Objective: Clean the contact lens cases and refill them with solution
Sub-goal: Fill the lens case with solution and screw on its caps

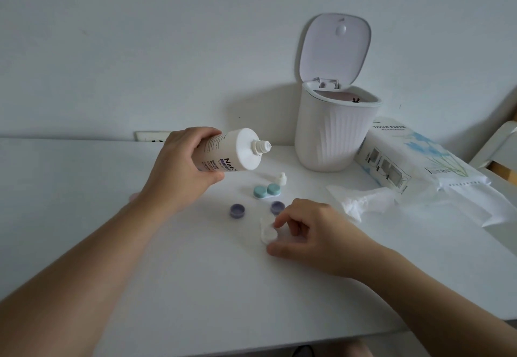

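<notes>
My left hand [181, 161] grips a white solution bottle [235, 149], tilted sideways above the table with its uncapped nozzle pointing right. The bottle's small white cap [280, 180] lies on the table. A lens case with two teal lids [267, 191] sits closed just in front of the cap. Two loose purple lids [237, 210] [277, 207] lie further forward. My right hand [310, 230] pinches the open white lens case base [268, 232] between thumb and fingertips, on the table.
A white ribbed bin [333, 133] with its lid flipped up stands against the wall. Right of it lies a tissue paper pack [414, 158] with loose tissues [363, 202] spilling out. A wall socket [152, 135] shows behind my left hand.
</notes>
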A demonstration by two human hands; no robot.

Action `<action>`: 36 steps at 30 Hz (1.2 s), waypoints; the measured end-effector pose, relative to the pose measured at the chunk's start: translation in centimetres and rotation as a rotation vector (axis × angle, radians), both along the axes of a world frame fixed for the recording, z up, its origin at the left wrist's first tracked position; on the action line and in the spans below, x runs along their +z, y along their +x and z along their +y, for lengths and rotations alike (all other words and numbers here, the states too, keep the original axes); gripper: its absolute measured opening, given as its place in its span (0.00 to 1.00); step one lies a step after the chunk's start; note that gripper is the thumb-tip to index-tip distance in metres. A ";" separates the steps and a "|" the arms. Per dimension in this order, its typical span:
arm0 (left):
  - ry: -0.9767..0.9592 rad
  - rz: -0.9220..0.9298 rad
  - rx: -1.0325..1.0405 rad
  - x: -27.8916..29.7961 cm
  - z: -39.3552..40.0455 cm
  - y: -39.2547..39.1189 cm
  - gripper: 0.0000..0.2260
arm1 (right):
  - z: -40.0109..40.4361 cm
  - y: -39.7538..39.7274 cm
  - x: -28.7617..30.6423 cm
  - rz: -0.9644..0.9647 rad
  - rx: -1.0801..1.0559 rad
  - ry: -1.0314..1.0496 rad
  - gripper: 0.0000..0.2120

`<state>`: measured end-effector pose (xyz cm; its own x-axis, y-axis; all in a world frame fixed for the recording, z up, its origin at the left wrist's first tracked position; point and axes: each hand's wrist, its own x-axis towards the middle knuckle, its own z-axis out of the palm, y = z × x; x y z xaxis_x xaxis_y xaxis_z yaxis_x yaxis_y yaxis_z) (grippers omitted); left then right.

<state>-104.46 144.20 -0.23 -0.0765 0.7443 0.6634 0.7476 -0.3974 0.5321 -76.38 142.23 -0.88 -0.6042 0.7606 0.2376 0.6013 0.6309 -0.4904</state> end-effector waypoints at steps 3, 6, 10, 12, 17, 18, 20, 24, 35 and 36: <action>-0.003 0.008 0.002 0.1 -0.1 0.0 0.31 | -0.2 -0.7 -0.1 0.004 0.017 0.015 0.17; -0.003 0.028 0.001 0.1 -0.1 0.1 0.31 | -0.4 -1.1 -0.5 0.022 -0.002 0.046 0.15; -0.012 0.035 0.002 0.2 -0.2 0.1 0.31 | -0.7 -1.1 -0.8 0.054 -0.068 0.027 0.11; -0.016 0.036 0.001 0.2 -0.2 0.1 0.31 | -0.8 -1.1 -0.8 0.074 -0.086 0.011 0.08; -0.023 0.045 -0.004 0.2 -0.2 0.1 0.31 | -0.5 -1.0 -0.5 0.093 -0.104 -0.039 0.06; -0.020 0.052 -0.005 0.2 -0.2 0.1 0.31 | -0.3 -0.9 -0.2 0.102 -0.106 -0.059 0.06; -0.006 0.071 -0.003 0.3 -0.2 0.1 0.30 | 0.4 -0.7 0.4 0.108 -0.112 -0.093 0.06; 0.006 0.099 0.004 0.3 -0.2 0.1 0.30 | 1.9 -0.1 1.9 0.167 -0.139 -0.164 0.05; 0.043 0.213 0.030 0.2 0.3 0.1 0.29 | 4.8 -0.2 1.7 0.334 -0.128 -0.302 0.07; 0.040 0.219 0.030 0.1 0.4 0.1 0.29 | 4.8 -0.1 1.5 0.338 -0.121 -0.311 0.07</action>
<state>-104.37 144.60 -0.08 0.0509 0.7166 0.6956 0.8556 -0.3905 0.3397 -76.53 147.04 0.61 -0.4353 0.8867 0.1559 0.4354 0.3589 -0.8256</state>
